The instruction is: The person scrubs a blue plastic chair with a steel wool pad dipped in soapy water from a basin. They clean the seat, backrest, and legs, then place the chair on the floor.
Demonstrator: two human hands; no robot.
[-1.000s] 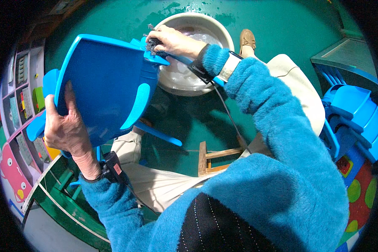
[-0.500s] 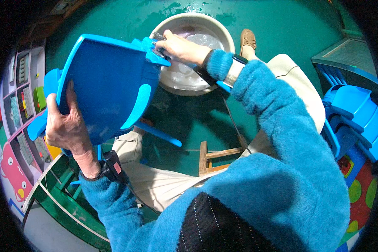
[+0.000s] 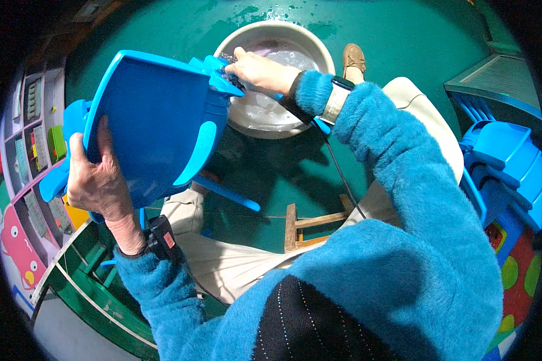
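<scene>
Evidently a two-handed hold on a tilted chair

In the head view, the blue chair (image 3: 153, 123) is at ten o'clock. The left hand (image 3: 99, 183) grips its edge at the chair's eight o'clock, fingers over the inner face, probably bearing and steadying it so the other stays free. The right hand (image 3: 259, 71) is curled around a dark mesh scourer (image 3: 233, 78), partly hidden, at the chair's two o'clock corner. The pale basin (image 3: 270, 128) sits at twelve o'clock, perhaps so drips land close by. Stacked chairs (image 3: 512, 150) stand apart at three o'clock.
</scene>
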